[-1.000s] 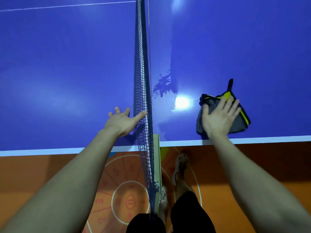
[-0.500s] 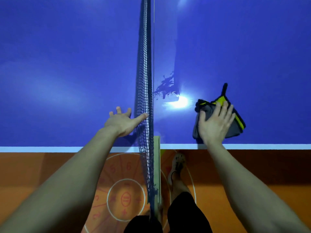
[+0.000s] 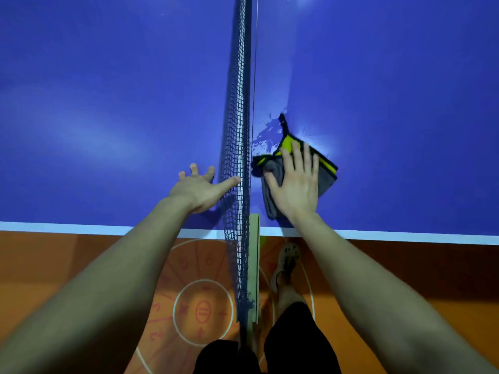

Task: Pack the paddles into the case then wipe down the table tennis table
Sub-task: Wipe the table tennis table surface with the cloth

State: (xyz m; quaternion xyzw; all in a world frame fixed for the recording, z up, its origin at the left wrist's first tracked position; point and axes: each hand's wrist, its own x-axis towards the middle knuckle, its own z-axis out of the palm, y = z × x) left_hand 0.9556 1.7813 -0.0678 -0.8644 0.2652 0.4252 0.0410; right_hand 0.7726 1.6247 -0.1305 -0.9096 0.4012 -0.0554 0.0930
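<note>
Right hand (image 3: 294,184) presses flat on the cloth (image 3: 325,182) beside the net (image 3: 237,103); left hand (image 3: 199,187) lies spread opposite. Wiping closer could snag the mesh.

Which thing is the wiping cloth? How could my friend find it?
Find the big blue table and follow its dark net toward the near white edge. Just right of the net, under the flat right hand, lies the cloth. It is the only grey thing, trimmed in yellow and black.

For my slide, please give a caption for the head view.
Right hand presses cloth on table beside net; left hand rests open opposite.
</note>
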